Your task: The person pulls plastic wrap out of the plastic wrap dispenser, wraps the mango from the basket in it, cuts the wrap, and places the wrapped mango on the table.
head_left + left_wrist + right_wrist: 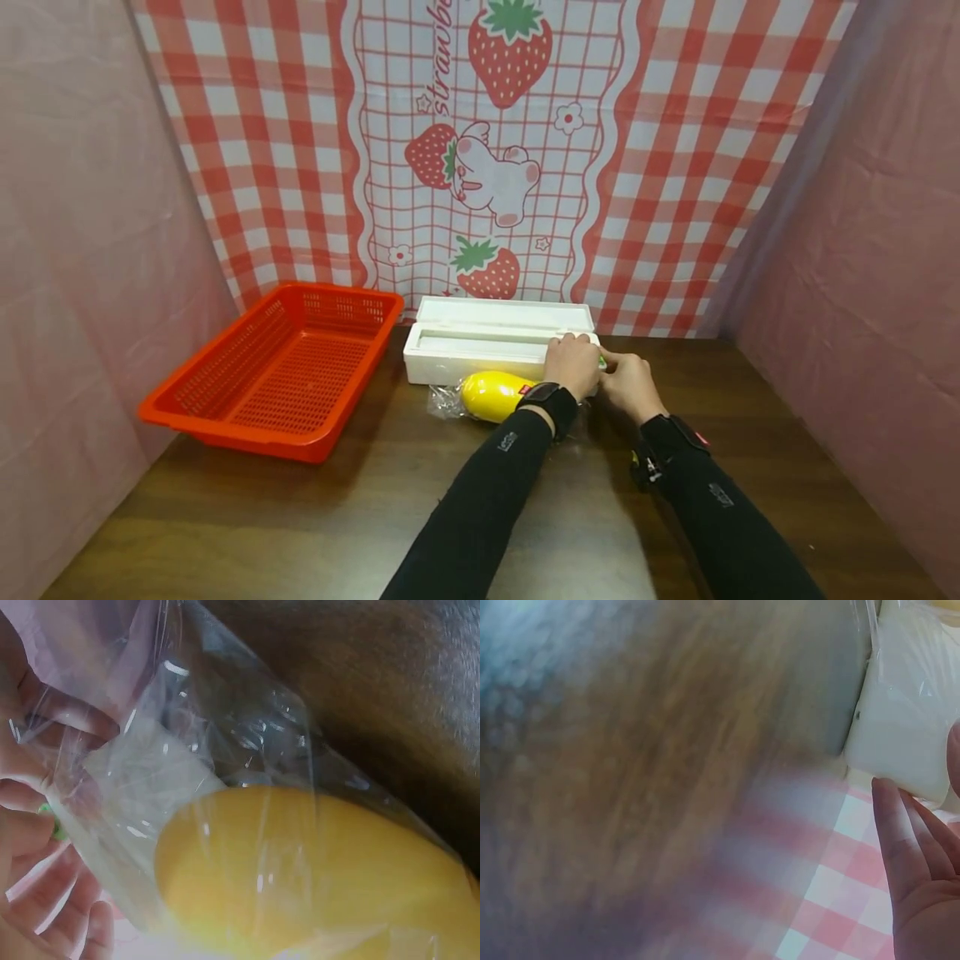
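A long white box (480, 358) stands at the back of the table with its lid raised. My left hand (572, 367) grips its right end from above, the fingers partly hidden. At that end my right hand (628, 387) pinches a small green piece (602, 362) between thumb and forefinger. In the right wrist view, other fingers (900, 847) of that hand reach out straight beside the box corner. A rounded yellow object (491, 396) with a red label lies before the box in clear plastic wrapping (247, 742), partly under my left wrist.
An orange-red perforated plastic basket (300, 437) sits to the left of the box. Behind stands a red-and-white checked cloth (675, 167) with strawberry prints. Pink curtains (862, 275) close off both sides of the brown wooden table (300, 533).
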Motion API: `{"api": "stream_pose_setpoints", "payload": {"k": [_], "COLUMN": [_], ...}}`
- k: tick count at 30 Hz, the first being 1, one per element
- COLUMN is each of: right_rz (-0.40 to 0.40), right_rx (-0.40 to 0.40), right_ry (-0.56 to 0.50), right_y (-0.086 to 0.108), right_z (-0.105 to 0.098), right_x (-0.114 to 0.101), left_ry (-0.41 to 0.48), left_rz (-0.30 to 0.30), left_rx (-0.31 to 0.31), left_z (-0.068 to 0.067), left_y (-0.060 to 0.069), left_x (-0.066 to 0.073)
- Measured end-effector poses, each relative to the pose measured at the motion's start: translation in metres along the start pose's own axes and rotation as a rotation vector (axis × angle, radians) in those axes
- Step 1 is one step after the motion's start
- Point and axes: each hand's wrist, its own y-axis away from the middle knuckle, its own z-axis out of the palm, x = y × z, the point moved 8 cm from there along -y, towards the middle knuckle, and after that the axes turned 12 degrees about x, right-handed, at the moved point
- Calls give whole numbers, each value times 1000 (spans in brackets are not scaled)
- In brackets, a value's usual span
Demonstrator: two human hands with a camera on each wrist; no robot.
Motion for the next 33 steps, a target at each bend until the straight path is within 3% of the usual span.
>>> {"api": "stream_pose_setpoints", "payload": {"k": [9,27,33], "right_rz": [-1,-24,-9], "right_rx": [0,-4,-10], "right_ry": [15,32,35], "right_y": [0,1,0], "right_z": [0,1,1], "right_x": [-1,-5,-4], "left_ry": [-5,-47,-17], "left_rz": [-22,44,48], "left_rx": [-5,81,68], "left_z": [-4,-6,-4], "left_y": [0,0,-1], "left_x": [0,-3,-3]}}
